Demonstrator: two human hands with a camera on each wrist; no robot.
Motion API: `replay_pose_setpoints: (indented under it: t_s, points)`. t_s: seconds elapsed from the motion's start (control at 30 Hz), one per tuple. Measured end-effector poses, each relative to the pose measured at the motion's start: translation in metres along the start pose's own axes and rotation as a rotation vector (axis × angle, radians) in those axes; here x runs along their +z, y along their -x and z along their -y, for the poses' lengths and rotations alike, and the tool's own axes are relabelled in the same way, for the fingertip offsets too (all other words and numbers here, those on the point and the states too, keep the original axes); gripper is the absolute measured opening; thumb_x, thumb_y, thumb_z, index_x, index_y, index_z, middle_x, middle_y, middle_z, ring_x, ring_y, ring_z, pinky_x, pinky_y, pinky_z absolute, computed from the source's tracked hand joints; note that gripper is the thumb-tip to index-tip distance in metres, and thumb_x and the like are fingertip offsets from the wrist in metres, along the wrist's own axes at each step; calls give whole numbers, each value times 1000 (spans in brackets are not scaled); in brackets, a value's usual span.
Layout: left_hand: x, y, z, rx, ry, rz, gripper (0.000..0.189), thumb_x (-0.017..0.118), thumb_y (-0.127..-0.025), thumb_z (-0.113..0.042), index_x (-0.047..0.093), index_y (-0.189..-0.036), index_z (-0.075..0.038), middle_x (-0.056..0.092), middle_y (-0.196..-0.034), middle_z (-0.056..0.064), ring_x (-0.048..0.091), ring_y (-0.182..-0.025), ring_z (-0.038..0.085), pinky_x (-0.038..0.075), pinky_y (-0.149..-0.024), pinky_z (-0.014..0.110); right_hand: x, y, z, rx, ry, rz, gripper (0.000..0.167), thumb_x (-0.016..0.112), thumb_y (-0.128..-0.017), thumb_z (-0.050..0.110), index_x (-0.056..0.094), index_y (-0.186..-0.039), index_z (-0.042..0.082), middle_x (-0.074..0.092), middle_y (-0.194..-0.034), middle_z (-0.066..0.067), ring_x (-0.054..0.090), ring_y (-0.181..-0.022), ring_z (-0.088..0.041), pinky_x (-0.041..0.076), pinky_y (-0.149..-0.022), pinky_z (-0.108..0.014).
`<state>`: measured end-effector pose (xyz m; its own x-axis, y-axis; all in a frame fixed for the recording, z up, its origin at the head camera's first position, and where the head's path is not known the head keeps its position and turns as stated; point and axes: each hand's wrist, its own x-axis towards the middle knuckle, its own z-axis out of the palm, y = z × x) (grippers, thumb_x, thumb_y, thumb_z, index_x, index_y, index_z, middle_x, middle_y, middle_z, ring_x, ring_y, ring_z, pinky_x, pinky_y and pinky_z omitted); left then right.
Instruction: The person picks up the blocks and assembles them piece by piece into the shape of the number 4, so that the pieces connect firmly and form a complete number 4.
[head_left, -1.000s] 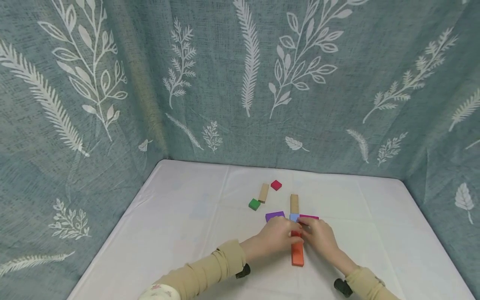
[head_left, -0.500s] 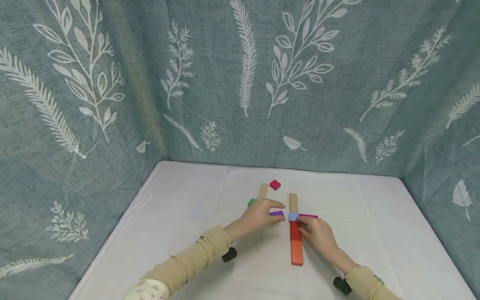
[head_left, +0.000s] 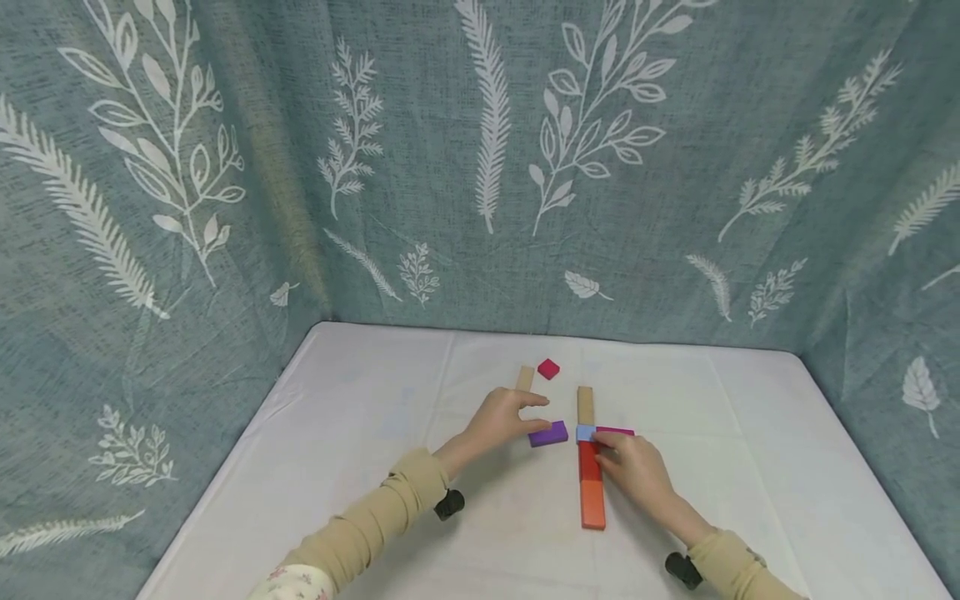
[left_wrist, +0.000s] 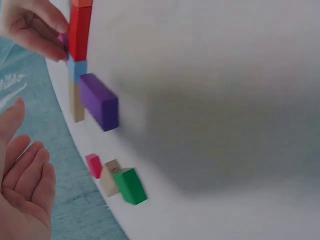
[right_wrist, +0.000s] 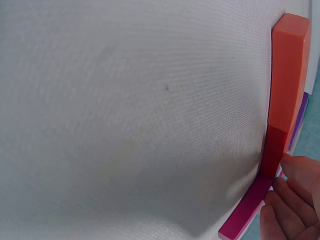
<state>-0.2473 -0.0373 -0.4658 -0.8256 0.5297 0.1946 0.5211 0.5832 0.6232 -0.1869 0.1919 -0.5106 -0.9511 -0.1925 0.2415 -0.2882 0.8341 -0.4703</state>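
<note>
My left hand (head_left: 501,423) is spread with thumb and fingers apart, holding nothing, just left of a purple block (head_left: 549,433). In the left wrist view a green block (left_wrist: 131,186) lies below the purple one; my left hand hides it in the head view. My right hand (head_left: 636,468) rests its fingertips at the inner corner of a cross-like row of blocks. That row runs from a wooden block (head_left: 585,406) through a light blue block (head_left: 586,432) and a red block (head_left: 589,460) to an orange block (head_left: 592,505). A magenta block (head_left: 619,431) juts right from the blue one.
Behind my left hand lie a plain wooden block (head_left: 525,378) and a small crimson block (head_left: 548,368). White cloth covers the table (head_left: 375,375). A teal leaf-patterned curtain (head_left: 450,167) stands along its back and sides.
My left hand has left the row of blocks and moved left and away from me, past the purple block. The right hand has kept its place at the corner.
</note>
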Motion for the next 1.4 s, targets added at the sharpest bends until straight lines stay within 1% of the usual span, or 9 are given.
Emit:
replay_pose_setpoints:
  t_s: [0.07,0.17,0.4,0.53,0.63,0.73,0.9,1.03,1.4]
  points:
    - [5,2,5,4,9,-1,37,74,-81,-26,70,-111,-4,71,-111,8,66,-106,24,53,-90,37,0,0,0,-5,-1,-6,31,76,-74,1,71,-105,-1,73,-101,-13,69,-94,-28,56,-80,-41]
    - [14,4,11,-11,8,8,37,74,-82,-26,70,-111,-4,71,-111,9,66,-106,24,52,-90,37,0,0,0,-9,-1,-12,31,76,-74,0,71,-104,-1,73,-101,-12,69,-94,-28,56,-80,-41]
    - [29,8,21,-85,-31,30,38,76,-80,-27,71,-110,-6,72,-109,6,67,-102,21,53,-88,32,0,0,-1,-24,2,-21,30,76,-73,0,72,-103,-1,73,-99,-12,70,-93,-28,55,-79,-41]
    - [36,9,26,-87,-27,6,38,78,-78,-26,71,-109,-6,73,-106,6,67,-98,18,52,-85,28,0,1,-1,-23,7,-21,30,76,-73,0,72,-103,0,73,-100,-12,70,-93,-28,55,-79,-41]
    - [41,10,28,-74,-22,-25,38,79,-77,-25,71,-108,-6,73,-104,6,67,-94,15,52,-82,26,0,1,-1,-15,8,-20,30,76,-73,0,72,-104,0,73,-99,-12,69,-93,-27,55,-79,-41]
    - [44,11,30,-76,-26,-46,38,79,-76,-24,71,-108,-6,73,-104,6,66,-93,15,52,-82,26,-1,1,0,-14,6,-22,30,76,-73,1,72,-104,0,73,-100,-12,69,-93,-27,55,-79,-41]
    - [49,12,32,-89,-24,-51,36,79,-76,-23,72,-108,-6,73,-103,6,67,-95,17,52,-83,27,0,1,0,-20,7,-23,30,76,-74,0,72,-104,-1,73,-100,-12,69,-93,-28,55,-79,-41]
    - [50,11,35,-86,-16,-54,36,79,-77,-22,72,-108,-7,73,-103,6,66,-95,17,52,-83,26,0,1,0,-9,5,-15,31,76,-74,1,72,-104,0,73,-101,-12,69,-94,-27,55,-80,-41]
    - [48,10,34,-85,15,-62,33,80,-75,-20,73,-104,-6,74,-100,6,67,-95,19,52,-83,29,1,-1,-2,-5,13,-10,31,76,-74,2,72,-104,0,73,-101,-11,69,-95,-28,55,-81,-41]
